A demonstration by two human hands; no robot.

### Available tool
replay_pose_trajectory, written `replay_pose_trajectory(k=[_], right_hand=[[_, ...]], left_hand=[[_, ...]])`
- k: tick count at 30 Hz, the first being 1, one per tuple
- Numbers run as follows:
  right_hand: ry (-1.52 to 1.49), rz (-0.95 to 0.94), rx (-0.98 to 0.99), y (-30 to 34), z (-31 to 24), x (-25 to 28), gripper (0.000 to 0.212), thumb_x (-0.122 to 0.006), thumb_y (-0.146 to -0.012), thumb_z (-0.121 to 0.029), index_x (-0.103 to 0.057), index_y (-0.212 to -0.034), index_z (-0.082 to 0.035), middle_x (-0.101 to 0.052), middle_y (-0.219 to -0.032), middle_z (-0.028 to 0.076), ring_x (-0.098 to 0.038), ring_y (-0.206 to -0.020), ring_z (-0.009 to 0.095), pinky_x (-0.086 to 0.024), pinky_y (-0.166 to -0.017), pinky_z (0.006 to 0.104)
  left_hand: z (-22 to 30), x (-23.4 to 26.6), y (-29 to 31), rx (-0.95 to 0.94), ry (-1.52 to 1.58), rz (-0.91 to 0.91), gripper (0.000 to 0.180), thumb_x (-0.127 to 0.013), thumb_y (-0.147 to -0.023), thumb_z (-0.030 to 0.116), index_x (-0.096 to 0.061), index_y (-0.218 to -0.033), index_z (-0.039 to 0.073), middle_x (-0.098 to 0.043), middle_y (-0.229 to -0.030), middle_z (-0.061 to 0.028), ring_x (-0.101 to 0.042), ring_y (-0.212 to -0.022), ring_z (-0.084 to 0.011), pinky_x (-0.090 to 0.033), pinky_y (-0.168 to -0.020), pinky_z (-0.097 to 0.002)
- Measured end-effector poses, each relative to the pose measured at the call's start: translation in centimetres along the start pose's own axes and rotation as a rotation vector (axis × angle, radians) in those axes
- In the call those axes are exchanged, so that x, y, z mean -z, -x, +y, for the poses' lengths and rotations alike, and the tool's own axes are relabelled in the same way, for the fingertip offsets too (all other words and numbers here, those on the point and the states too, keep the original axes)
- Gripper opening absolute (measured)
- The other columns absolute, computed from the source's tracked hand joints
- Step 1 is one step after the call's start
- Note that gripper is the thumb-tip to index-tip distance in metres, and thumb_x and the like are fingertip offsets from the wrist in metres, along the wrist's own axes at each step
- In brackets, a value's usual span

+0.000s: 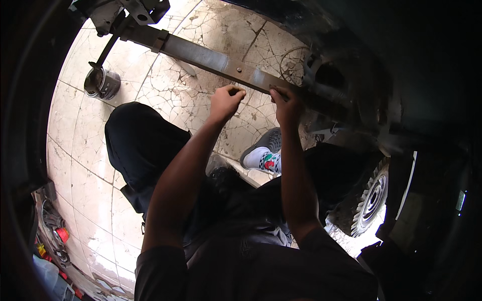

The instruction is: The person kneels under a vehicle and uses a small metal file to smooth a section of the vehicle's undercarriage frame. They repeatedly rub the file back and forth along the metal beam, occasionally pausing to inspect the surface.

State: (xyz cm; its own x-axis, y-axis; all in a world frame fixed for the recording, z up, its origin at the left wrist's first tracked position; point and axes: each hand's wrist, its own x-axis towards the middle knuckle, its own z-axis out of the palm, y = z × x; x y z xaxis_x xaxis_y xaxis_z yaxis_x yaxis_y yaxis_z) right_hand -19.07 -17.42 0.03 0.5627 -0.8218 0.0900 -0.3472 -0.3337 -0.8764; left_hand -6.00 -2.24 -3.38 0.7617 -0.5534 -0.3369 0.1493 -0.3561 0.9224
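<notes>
A long flat metal leaf spring runs slantwise across the upper middle, with a clamp round its left part and a small bolt head on its face. Just below its near edge, my left hand is closed, thumb and forefinger brought together; whatever lies between them is too small to tell. Further right, my right hand is also closed, its fingertips up against the spring's lower edge. What those fingers hold is hidden in shadow.
A dark open can stands on the cracked tile floor at left. Dark vehicle parts crowd the right. A toothed wheel sits at lower right; tools and a red piece lie at lower left. A metal bracket hangs above.
</notes>
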Motion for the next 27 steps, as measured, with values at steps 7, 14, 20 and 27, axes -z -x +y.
replay_pose_trajectory(k=[7,14,20,27], right_hand=[[0.561,-0.104,0.211,-3.3,-0.1,-3.0,0.017,-0.08,-0.088,-0.017,-0.08,-0.099,-0.004,-0.075,-0.095,0.02,-0.073,-0.092,0.035,-0.056,-0.084,0.0401],[0.439,-0.044,0.078,-5.9,1.5,-5.3,0.016,-0.081,-0.087,-0.019,-0.081,-0.1,-0.008,-0.074,-0.095,0.018,-0.07,-0.092,0.036,-0.054,-0.085,0.0429],[0.396,-0.004,0.18,-5.7,3.9,-5.6,0.014,-0.082,-0.088,-0.021,-0.082,-0.097,-0.011,-0.074,-0.094,0.016,-0.07,-0.091,0.035,-0.055,-0.084,0.0411],[0.472,-0.031,0.109,-7.0,3.1,-5.1,0.016,-0.082,-0.087,-0.02,-0.082,-0.098,-0.008,-0.076,-0.095,0.016,-0.072,-0.094,0.032,-0.055,-0.086,0.0392]], left_hand=[[1.3,-0.1,0.3,-0.039,-0.147,-0.031,0.033,-0.078,-0.089,0.029,-0.079,-0.11,0.005,-0.08,-0.101,-0.0151,-0.078,-0.094,-0.026,-0.058,-0.086,-0.0362],[2.0,1.9,0.7,-0.035,-0.069,-0.004,0.03,-0.077,-0.09,0.028,-0.079,-0.11,0.006,-0.08,-0.1,-0.0157,-0.078,-0.094,-0.0264,-0.058,-0.086,-0.037],[1.9,4.2,0.8,-0.059,-0.03,0.039,0.028,-0.076,-0.089,0.028,-0.081,-0.107,0.008,-0.08,-0.099,-0.0141,-0.077,-0.093,-0.0283,-0.058,-0.086,-0.0379],[2.9,6.1,0.3,-0.058,0.095,0.107,0.027,-0.074,-0.089,0.025,-0.08,-0.106,0.005,-0.08,-0.096,-0.0149,-0.077,-0.089,-0.0266,-0.058,-0.084,-0.0365]])
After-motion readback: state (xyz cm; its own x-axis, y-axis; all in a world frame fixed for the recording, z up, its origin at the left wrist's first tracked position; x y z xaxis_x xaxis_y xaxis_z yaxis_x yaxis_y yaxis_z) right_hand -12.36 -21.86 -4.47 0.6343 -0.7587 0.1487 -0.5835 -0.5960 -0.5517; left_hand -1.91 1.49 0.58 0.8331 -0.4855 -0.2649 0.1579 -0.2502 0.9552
